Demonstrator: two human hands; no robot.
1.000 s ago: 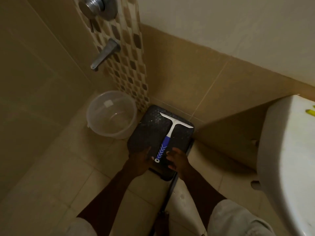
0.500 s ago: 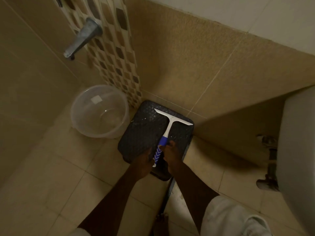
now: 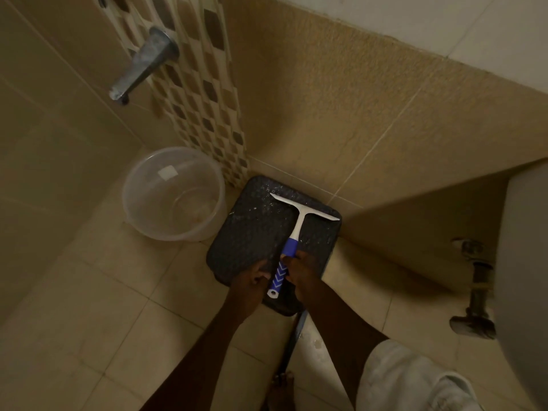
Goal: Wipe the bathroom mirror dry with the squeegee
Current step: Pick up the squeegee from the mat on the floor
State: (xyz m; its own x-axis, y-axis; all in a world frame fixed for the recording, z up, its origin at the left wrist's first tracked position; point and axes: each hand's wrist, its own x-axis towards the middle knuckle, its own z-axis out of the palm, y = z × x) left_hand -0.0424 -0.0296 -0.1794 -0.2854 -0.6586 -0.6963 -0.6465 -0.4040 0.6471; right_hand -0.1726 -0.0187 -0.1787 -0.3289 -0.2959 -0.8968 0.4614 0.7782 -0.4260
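Left of centre, a clear bucket [image 3: 173, 194] stands on the floor. At centre, the squeegee [image 3: 292, 238] lies on a dark stool [image 3: 252, 232]. My left hand [image 3: 252, 280] and right hand [image 3: 302, 269] flank its blue handle, fingers touching it; whether they grasp it I cannot tell.

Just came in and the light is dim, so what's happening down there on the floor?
A person is bending over a dark stool in the tiled corner, both hands at the blue handle of a squeegee lying on it. The left hand and right hand flank the handle; the grip is unclear. A clear bucket stands beside the stool.
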